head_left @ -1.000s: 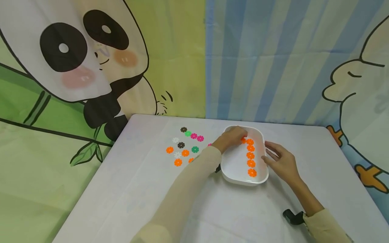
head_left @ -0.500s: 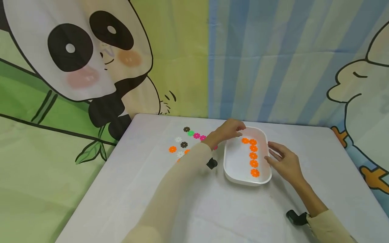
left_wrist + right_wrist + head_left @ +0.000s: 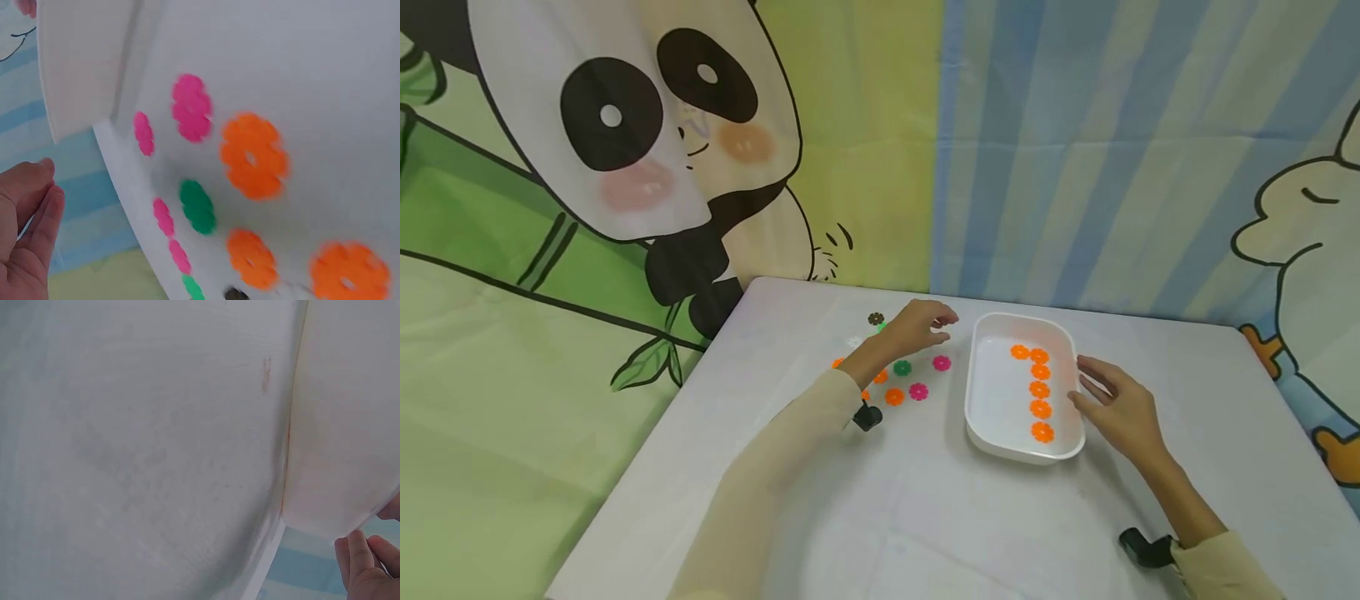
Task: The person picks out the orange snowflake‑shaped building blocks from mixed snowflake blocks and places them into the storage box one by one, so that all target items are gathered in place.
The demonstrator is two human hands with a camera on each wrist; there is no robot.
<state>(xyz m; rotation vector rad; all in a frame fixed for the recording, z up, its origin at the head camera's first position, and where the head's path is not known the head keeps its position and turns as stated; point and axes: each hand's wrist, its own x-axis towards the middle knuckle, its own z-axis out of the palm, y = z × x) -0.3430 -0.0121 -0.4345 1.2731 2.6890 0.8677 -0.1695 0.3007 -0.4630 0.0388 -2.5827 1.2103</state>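
Observation:
In the head view my left hand (image 3: 916, 327) hovers over the left part of the table, its fingers loosely bent and nothing seen between them. Beneath and around it lie loose flower-shaped discs, among them a green disc (image 3: 902, 367), a pink disc (image 3: 942, 363) and an orange disc (image 3: 894, 397). To the right stands a white rectangular tray (image 3: 972, 400). Inside it several orange discs (image 3: 1040, 389) form a column, with one more disc (image 3: 1019, 352) to the left of its top. My right hand (image 3: 1123, 410) touches the tray's right rim, fingers extended along the outer wall.
The white table (image 3: 880, 517) ends at the back against a printed curtain (image 3: 1060, 167) with a panda and stripes. A brown disc (image 3: 876, 318) lies near the far edge. Black wrist cameras, one of them a camera (image 3: 868, 417) on the left, stick out from both sleeves.
My left hand has let go of an orange disc at the column's top and moved left, out of the tray and over the loose discs. My right hand stays at the rim. The head view has shifted left.

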